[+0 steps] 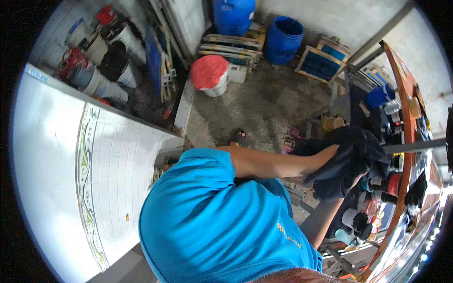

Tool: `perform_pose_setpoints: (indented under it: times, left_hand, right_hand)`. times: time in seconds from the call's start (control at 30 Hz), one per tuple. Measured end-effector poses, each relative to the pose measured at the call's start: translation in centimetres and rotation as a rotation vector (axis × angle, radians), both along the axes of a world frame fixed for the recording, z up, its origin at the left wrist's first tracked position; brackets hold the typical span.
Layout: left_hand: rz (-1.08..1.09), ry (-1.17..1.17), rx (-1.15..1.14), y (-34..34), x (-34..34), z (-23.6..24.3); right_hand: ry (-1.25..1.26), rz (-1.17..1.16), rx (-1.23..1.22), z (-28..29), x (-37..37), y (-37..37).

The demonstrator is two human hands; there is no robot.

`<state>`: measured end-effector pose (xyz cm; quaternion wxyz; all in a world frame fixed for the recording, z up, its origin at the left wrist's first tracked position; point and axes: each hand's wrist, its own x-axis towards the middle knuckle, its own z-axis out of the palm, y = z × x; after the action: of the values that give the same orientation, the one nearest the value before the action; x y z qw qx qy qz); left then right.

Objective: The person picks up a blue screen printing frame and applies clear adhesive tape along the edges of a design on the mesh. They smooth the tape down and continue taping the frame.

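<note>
A dark black cloth (354, 155) hangs bunched between my two hands, in front of the shelf on the right. My left hand (329, 154) reaches across from the blue sleeve and sinks into the folds, which cover its fingers. From below comes my right forearm; part of my right hand (361, 178) shows at the cloth's lower right edge, gripping it. Most of that hand is also covered. Jars and bottles stand close to the cloth, among them a white jar with a black lid (351, 218).
An orange-edged shelf (402, 198) runs along the right, with a metal bar (417, 146) jutting by the cloth. Blue barrels (284, 40), stacked frames (231, 47) and a white bucket with a red cover (217, 88) stand farther back. A white tiled wall (127, 188) is on the left.
</note>
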<state>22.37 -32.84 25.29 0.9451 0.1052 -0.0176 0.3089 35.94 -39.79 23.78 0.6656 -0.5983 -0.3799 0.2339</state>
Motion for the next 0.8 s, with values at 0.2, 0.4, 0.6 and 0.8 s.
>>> perform_pose_setpoints:
  times: [0.2,0.4,0.6,0.8]
  left_hand:
    - [0.538,0.273,0.638,1.5,1.2,-1.1]
    - [0.894,0.424,1.073,1.9,1.7,-2.1]
    - [0.826,0.547,1.252,1.4,-1.2,-1.1]
    - [0.507,0.543,0.954,-0.2,4.8,-2.0]
  right_hand:
    - [-0.227,0.086,-0.053,-1.5,-0.5,2.3]
    - [-0.461,0.017,-0.030,-0.9,-0.8,3.1]
    - [0.048,-0.244,-0.050,8.5,-5.1,2.4]
    - [0.424,-0.031,0.299,3.7,-1.3,1.8]
